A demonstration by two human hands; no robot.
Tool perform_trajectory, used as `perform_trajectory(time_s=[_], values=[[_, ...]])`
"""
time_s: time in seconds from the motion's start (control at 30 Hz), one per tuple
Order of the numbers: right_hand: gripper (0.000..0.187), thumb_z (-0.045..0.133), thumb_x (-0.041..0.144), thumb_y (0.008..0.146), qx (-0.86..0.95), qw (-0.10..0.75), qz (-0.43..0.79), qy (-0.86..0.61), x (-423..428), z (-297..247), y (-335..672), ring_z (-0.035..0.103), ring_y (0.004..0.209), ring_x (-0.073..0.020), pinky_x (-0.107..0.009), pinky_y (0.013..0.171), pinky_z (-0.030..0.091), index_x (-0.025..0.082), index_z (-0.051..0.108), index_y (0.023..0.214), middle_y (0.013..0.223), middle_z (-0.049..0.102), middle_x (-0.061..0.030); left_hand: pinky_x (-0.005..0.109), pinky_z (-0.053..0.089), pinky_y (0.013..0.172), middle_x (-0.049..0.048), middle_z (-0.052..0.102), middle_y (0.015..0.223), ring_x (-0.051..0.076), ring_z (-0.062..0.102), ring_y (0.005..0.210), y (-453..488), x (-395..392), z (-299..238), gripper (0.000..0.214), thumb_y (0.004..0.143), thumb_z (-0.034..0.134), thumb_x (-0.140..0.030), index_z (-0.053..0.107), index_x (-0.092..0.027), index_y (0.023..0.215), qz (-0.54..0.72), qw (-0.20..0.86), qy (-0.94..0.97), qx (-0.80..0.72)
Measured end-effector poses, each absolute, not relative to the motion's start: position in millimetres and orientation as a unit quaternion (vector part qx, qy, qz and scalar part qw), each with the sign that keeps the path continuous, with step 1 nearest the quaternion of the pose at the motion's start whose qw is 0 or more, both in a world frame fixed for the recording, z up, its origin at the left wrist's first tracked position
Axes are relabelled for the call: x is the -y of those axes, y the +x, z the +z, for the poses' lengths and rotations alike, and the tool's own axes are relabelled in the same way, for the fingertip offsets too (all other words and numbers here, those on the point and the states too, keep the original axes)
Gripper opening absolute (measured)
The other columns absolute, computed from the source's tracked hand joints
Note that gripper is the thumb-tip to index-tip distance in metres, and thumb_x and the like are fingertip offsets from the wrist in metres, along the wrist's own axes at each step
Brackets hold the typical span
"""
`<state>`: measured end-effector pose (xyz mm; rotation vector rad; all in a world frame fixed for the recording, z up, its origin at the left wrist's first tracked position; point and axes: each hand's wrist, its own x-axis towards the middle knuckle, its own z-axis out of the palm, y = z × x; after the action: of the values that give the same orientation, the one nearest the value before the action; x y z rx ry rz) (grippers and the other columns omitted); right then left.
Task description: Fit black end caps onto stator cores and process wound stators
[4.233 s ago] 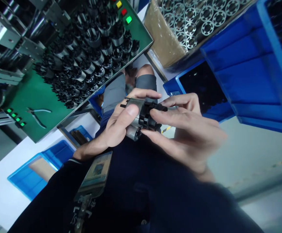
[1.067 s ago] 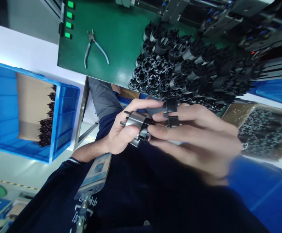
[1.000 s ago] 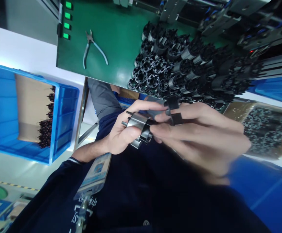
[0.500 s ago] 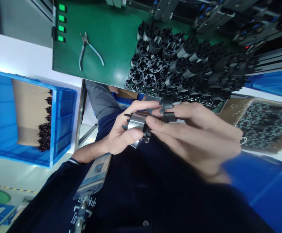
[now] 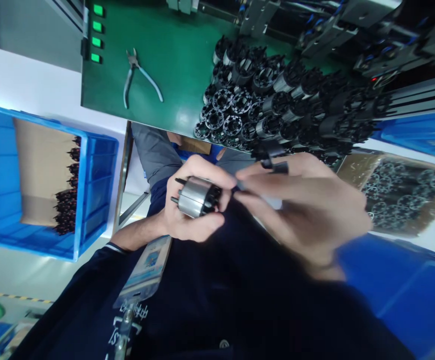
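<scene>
A: So, where's the metal core (image 5: 197,197)?

B: Centre of the frame, a little left. The left hand (image 5: 187,220) is curled round it, thumb below and fingers over the top. It's a grey cylinder lying sideways with a black end facing right.

A: And the right hand (image 5: 307,210)?

B: Blurred. Its fingers stretch leftward to the core's black end, and black plastic pieces (image 5: 272,157) sit at its upper fingers, but I can't tell whether they're gripped or slipped on.

A: What's around them?

B: A green bench (image 5: 180,60) fills the upper middle, with pliers (image 5: 138,75) lying on it and a pile of black parts (image 5: 285,107) to their right. At the left edge is a blue crate (image 5: 84,200) lined with cardboard, with more black parts inside. A box of metal rings (image 5: 401,195) is at the right, and a badge (image 5: 146,270) hangs at lower centre.
</scene>
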<state>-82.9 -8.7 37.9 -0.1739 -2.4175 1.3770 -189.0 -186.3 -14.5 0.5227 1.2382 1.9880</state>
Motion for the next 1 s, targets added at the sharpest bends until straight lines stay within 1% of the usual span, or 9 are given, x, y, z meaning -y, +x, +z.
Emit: perform_trajectory(time_s=[0.1,0.2,0.3,0.43,0.6,0.7,0.8,0.9,1.0], values=[[0.030,0.086,0.027,0.107,0.814,0.232,0.529,-0.061,9,25,-79,0.088,0.083,-0.0256,-0.039,0.076,0.079,0.037,0.081,0.135,0.100,0.088,-0.0024,0.026,0.046,0.048,-0.0028,0.060,0.072,0.013,0.057,0.050,-192,181,-31,0.046,0.104,0.082,-0.069,0.065,-0.028,0.115,0.830,0.287,0.241,-0.412],[0.044,0.086,0.022,0.104,0.811,0.223,0.538,-0.062,9,26,-77,0.087,0.088,-0.0255,-0.037,0.066,0.074,0.038,0.076,0.144,0.116,0.088,-0.0051,0.026,0.036,0.043,-0.0026,0.058,0.071,0.011,0.047,0.042,-197,172,-32,0.049,0.107,0.071,-0.076,0.064,-0.028,0.110,0.857,0.245,0.195,-0.409],[0.033,0.092,0.021,0.101,0.841,0.182,0.509,-0.034,14,31,-80,0.085,0.092,-0.0219,-0.033,0.066,0.073,0.032,0.084,0.132,0.126,0.083,-0.0082,0.030,0.046,0.050,0.0021,0.071,0.088,0.014,0.060,0.053,-203,170,-15,0.046,0.106,0.073,-0.073,0.070,-0.027,0.106,0.854,0.255,0.119,-0.438],[0.044,0.084,0.008,0.104,0.790,0.198,0.577,-0.060,30,24,-86,0.076,0.067,-0.0120,-0.029,0.059,0.072,0.036,0.084,0.138,0.124,0.083,-0.0027,0.037,0.058,0.072,0.0031,0.066,0.094,0.020,0.067,0.078,-205,170,8,0.041,0.102,0.088,-0.066,0.076,-0.027,0.106,0.839,0.286,0.037,-0.462],[0.023,0.084,0.014,0.107,0.790,0.178,0.582,-0.072,38,12,-86,0.080,0.076,-0.0111,-0.026,0.065,0.074,0.027,0.088,0.125,0.137,0.083,-0.0086,0.036,0.047,0.060,0.0031,0.059,0.089,0.019,0.059,0.073,-199,163,7,0.044,0.115,0.068,-0.067,0.080,-0.025,0.115,0.865,0.250,0.037,-0.433],[0.040,0.097,0.023,0.099,0.802,0.173,0.571,-0.037,33,12,-82,0.081,0.078,-0.0126,-0.029,0.071,0.077,0.026,0.086,0.137,0.145,0.083,-0.0123,0.037,0.046,0.062,0.0021,0.063,0.090,0.019,0.059,0.074,-198,160,7,0.042,0.110,0.077,-0.064,0.077,-0.026,0.126,0.861,0.242,0.039,-0.446],[0.053,0.098,0.020,0.097,0.834,0.180,0.521,-0.018,29,13,-80,0.083,0.081,-0.0154,-0.032,0.072,0.079,0.032,0.083,0.147,0.148,0.083,-0.0119,0.035,0.052,0.071,-0.0007,0.067,0.088,0.018,0.060,0.076,-197,158,10,0.039,0.108,0.085,-0.060,0.065,-0.027,0.115,0.854,0.239,0.029,-0.462],[0.058,0.098,0.020,0.096,0.849,0.187,0.494,-0.007,28,14,-79,0.083,0.083,-0.0176,-0.035,0.072,0.079,0.035,0.083,0.150,0.146,0.084,-0.0097,0.035,0.055,0.078,-0.0021,0.063,0.083,0.016,0.057,0.073,-195,157,11,0.044,0.107,0.084,-0.064,0.061,-0.027,0.104,0.869,0.191,0.028,-0.456],[0.054,0.098,0.019,0.095,0.848,0.186,0.497,-0.014,27,18,-78,0.083,0.086,-0.0198,-0.036,0.072,0.078,0.040,0.087,0.144,0.142,0.085,-0.0064,0.037,0.058,0.085,-0.0012,0.063,0.087,0.018,0.062,0.078,-195,162,7,0.048,0.101,0.091,-0.067,0.066,-0.027,0.104,0.851,0.229,0.033,-0.472]])
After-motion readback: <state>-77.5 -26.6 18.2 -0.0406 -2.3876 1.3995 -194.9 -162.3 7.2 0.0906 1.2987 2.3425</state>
